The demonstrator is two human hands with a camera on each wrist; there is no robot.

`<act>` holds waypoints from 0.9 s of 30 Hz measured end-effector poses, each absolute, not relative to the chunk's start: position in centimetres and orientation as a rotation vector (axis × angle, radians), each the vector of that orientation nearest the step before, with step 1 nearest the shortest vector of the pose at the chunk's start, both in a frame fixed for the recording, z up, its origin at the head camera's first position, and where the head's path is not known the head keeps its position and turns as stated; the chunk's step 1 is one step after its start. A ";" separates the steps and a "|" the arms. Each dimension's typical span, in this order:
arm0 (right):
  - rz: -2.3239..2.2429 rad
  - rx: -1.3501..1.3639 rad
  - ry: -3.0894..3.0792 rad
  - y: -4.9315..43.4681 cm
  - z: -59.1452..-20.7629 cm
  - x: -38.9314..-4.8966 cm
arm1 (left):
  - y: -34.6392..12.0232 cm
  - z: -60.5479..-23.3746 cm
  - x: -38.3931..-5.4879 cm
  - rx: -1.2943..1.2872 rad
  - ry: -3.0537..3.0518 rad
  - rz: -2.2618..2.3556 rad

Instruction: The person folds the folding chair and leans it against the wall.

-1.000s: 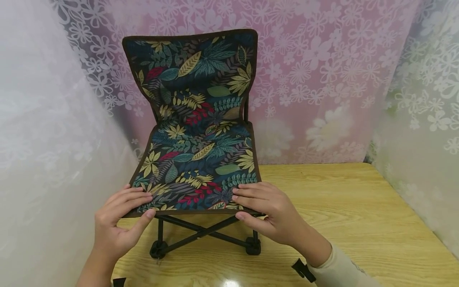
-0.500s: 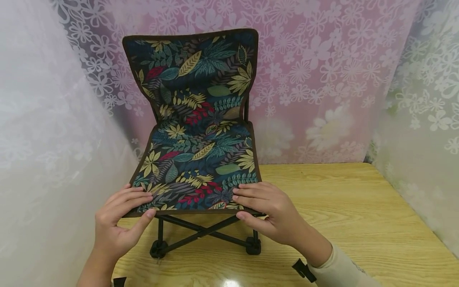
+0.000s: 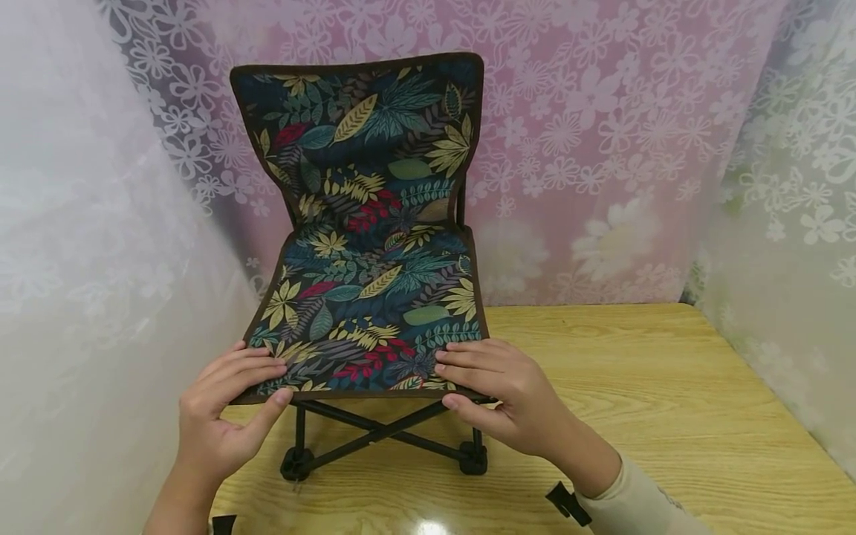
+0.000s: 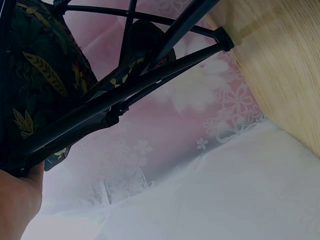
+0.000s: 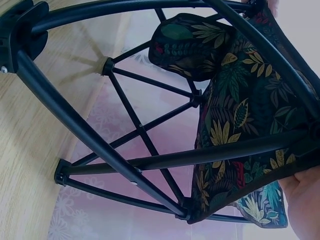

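Head view: a small folding chair [image 3: 374, 293] with a dark, leaf-patterned cloth seat [image 3: 374, 319] and backrest [image 3: 364, 126] stands unfolded and upright on a wood-grain tabletop [image 3: 635, 386], a pink floral curtain [image 3: 588, 134] behind it. At the chair's front corners rest the person's left hand [image 3: 227, 412] and right hand [image 3: 504, 394], fingers lying nearly straight on the seat, thumbs at its front edge, neither hand curled around anything. Pressing or steadying the opened chair appears to be the step in hand; the next move probably calls for even, gentle pressure, or simply lifting both hands off. Right wrist view adds what the head view hides: the seat's underside [image 5: 260, 95] and more of the crossed black tubes [image 5: 225, 151] bracing it. Left wrist view, dimmer, shows less of that frame.
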State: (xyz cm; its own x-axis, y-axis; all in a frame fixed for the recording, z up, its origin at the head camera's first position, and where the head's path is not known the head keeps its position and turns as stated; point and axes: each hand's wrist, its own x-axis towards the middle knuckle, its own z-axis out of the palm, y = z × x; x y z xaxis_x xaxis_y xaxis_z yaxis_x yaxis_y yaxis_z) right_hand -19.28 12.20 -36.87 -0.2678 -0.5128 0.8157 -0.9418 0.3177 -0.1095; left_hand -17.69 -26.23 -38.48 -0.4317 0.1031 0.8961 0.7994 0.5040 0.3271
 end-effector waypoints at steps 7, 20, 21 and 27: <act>0.790 1.286 -1.909 11.6 -36.8 -19.2 | -27.0 -38.4 -17.7 -0.753 -1.867 -0.983; 0.843 1.265 -1.904 11.6 -36.9 -19.0 | -27.0 -38.3 -18.0 -0.813 -1.848 -0.960; 0.846 1.267 -1.900 11.6 -36.9 -19.0 | -27.0 -38.3 -18.0 -0.817 -1.850 -0.959; 0.863 1.279 -1.892 11.9 -37.0 -19.1 | -26.9 -38.4 -17.8 -0.810 -1.879 -0.955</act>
State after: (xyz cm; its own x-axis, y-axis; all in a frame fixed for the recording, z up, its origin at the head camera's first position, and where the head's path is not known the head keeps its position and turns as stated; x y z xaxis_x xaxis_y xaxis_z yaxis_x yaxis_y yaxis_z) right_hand -19.12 11.92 -36.97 -0.2808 -0.4886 0.8261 -0.9441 0.2953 -0.1462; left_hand -17.80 -26.88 -38.42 -0.4241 0.1604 0.8913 0.8147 0.4974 0.2981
